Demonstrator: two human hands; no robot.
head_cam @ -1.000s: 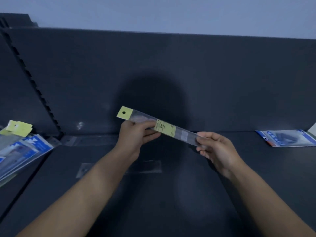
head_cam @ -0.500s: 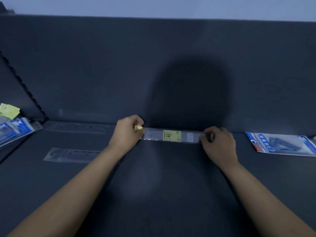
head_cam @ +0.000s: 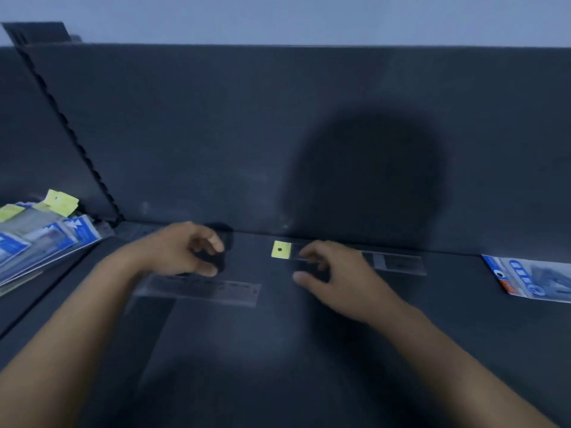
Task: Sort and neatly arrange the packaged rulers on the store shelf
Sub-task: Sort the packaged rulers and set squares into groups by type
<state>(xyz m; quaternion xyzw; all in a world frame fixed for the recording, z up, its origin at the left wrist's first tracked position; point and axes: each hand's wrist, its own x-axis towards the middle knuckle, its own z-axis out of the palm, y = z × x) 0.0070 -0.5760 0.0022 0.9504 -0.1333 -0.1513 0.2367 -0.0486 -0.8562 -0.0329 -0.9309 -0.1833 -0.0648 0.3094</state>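
Head view of a dark grey shelf (head_cam: pixel 278 350) with its upright back panel (head_cam: pixel 216 134). We see a long ruler in a clear plastic sleeve (head_cam: pixel 395 263) lying flat along the shelf's back edge, just in front of the panel. Its square yellow header tab with a punched hole (head_cam: pixel 280 249) marks its left end. The middle stretch of this ruler is hidden beneath the right hand (head_cam: pixel 327 273). That hand's fingers are loosely bent over the sleeve and its thumb is set apart toward the near side. We cannot tell whether the fingertips touch the wrap. The left hand (head_cam: pixel 185 248) is blurred, well to the left of the tab. Its fingers are loosely curled around a dark gap, and we make out nothing in them. Just nearer than that hand, a second ruler in a clear sleeve (head_cam: pixel 200 288) lies on the shelf, faint against the dark surface, and its markings are unreadable. At the shelf's left edge sits a slanted pile of blue-and-white packets with yellow tabs (head_cam: pixel 43 236), cut off by the frame. Near the right edge a flat blue-and-white packet (head_cam: pixel 531 278) is likewise cut off, its print too blurred to read. A round shadow (head_cam: pixel 364 180) falls on the back panel.
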